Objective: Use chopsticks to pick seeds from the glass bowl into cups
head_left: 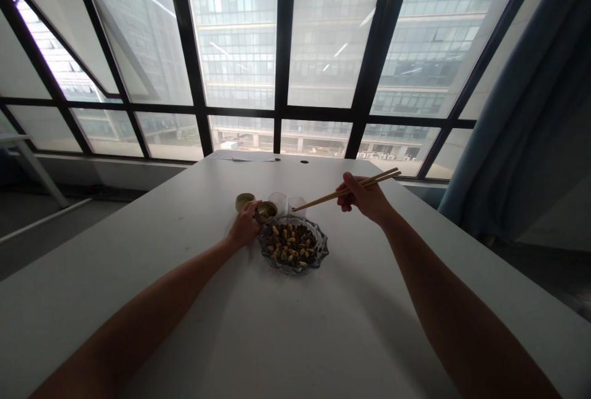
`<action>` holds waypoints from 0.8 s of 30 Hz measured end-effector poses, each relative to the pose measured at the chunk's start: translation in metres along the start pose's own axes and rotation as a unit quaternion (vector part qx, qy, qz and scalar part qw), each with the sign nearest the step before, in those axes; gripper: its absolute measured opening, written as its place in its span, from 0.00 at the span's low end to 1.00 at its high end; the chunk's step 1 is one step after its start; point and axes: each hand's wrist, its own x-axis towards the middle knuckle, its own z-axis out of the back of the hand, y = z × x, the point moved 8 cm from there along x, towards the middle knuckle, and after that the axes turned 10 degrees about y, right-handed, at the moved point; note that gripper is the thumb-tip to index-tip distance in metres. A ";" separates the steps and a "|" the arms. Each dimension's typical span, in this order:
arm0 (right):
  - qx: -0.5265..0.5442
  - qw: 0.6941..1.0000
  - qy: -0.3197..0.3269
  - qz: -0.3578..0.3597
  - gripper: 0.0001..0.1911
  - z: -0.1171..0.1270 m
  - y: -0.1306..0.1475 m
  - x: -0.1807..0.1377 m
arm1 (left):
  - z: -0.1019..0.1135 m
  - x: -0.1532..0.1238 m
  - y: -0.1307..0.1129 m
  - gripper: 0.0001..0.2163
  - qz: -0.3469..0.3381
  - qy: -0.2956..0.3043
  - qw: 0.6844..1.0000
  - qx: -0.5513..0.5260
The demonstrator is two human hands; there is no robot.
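A glass bowl (322,250) of mixed nuts and dark seeds sits mid-table. My left hand (244,226) is closed round a small olive cup (267,209) at the bowl's far left rim. My right hand (364,198) grips a pair of wooden chopsticks (344,191), held above the table to the right of the bowl. Their tips point left and hover over the far rim, near two clear plastic cups (278,199). A second olive cup (244,201) stands just behind my left hand.
The white table (184,325) runs to a wall of tall black-framed windows (281,48). A sheet of paper (240,156) lies at the far edge. A blue curtain (530,109) hangs on the right. A pale table leg (37,174) shows at far left.
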 end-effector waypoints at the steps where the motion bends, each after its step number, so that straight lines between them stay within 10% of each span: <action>1: -0.022 1.000 0.010 0.005 0.33 -0.006 0.007 -0.002 | 0.001 -0.001 -0.002 0.30 -0.004 -0.005 1.000 0.004; 9: -0.124 0.987 0.095 0.036 0.31 -0.043 0.033 -0.013 | 0.006 -0.003 -0.007 0.29 -0.007 -0.024 0.999 0.024; 24: 0.027 0.999 -0.024 0.006 0.34 0.000 0.007 -0.001 | -0.006 0.000 0.013 0.29 0.028 0.003 1.000 0.012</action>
